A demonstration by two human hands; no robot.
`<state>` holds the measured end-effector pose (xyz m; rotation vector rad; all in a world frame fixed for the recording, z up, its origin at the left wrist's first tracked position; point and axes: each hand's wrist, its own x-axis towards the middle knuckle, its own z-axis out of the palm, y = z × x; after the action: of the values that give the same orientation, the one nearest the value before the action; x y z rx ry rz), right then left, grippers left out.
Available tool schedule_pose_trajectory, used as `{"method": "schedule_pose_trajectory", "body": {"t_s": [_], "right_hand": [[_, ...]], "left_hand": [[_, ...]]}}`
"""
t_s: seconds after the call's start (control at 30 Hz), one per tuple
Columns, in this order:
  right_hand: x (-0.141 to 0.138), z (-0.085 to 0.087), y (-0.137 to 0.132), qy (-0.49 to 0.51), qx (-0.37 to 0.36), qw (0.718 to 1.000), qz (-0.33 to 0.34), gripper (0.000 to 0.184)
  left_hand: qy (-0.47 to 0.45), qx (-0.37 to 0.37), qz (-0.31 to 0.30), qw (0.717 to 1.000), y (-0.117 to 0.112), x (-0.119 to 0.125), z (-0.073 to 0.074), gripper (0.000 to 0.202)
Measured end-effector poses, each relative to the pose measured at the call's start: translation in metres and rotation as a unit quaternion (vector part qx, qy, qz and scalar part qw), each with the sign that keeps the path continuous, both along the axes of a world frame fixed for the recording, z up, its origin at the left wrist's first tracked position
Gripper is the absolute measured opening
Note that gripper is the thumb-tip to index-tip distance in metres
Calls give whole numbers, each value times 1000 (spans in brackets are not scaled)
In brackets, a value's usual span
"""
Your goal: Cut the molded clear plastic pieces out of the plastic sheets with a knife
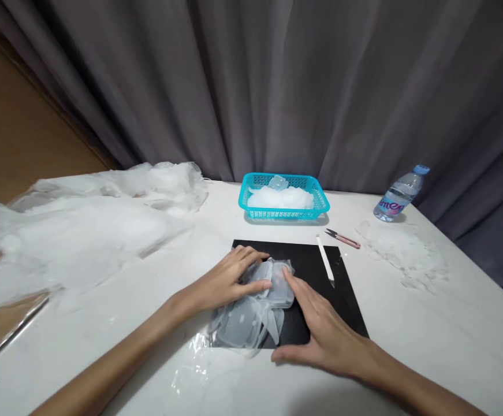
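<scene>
Translucent, rounded-corner plastic pieces (240, 323) lie in a loose, overlapping pile on a black mat (303, 260). My left hand (229, 277) rests over the upper left of the pile, thumb and fingers apart, with the thumb lying on the pieces. At the pile's right side, the index fingertip of my right hand (324, 329) touches a small stack of frosted pieces (280, 286). That hand is spread, its thumb low near the mat's front edge. A white craft knife (325, 260) with a dark pointed tip lies on the mat's right part.
Thread snips (343, 238) lie beyond the mat's right corner. Behind stands a turquoise basket (283, 214) holding white, filmy material. A water bottle (401, 193) and clear scraps (407, 254) are at right. White plastic bags (82, 231) cover the left; a grey curtain (255, 86) hangs behind.
</scene>
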<state>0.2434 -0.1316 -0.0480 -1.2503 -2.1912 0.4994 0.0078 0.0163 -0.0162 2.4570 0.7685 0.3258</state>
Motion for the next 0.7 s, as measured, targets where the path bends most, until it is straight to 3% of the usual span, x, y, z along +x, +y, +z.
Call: {"method": "schedule_pose_trajectory", "body": {"t_s": [0.07, 0.23, 0.4, 0.57, 0.63, 0.7], "right_hand": [[-5, 0, 1, 5, -32, 999, 21, 125], [-11, -5, 4, 99, -73, 992, 1, 97], [-13, -18, 3, 205, -133, 969, -27, 117], [-13, -18, 5, 281, -135, 950, -8, 108], [-12, -13, 5, 258, -116, 959, -21, 98], [-12, -7, 6, 212, -104, 971, -36, 67]], "left_hand": [[14, -1, 1, 1000, -4, 4, -5, 65], [-1, -14, 23, 1000, -5, 6, 1, 51], [-37, -1, 5, 999, -4, 1, 23, 35], [-82, -17, 6, 997, -13, 2, 33, 29], [-94, -24, 19, 995, -18, 3, 31, 29], [-98, -35, 34, 994, -23, 4, 26, 28]]}}
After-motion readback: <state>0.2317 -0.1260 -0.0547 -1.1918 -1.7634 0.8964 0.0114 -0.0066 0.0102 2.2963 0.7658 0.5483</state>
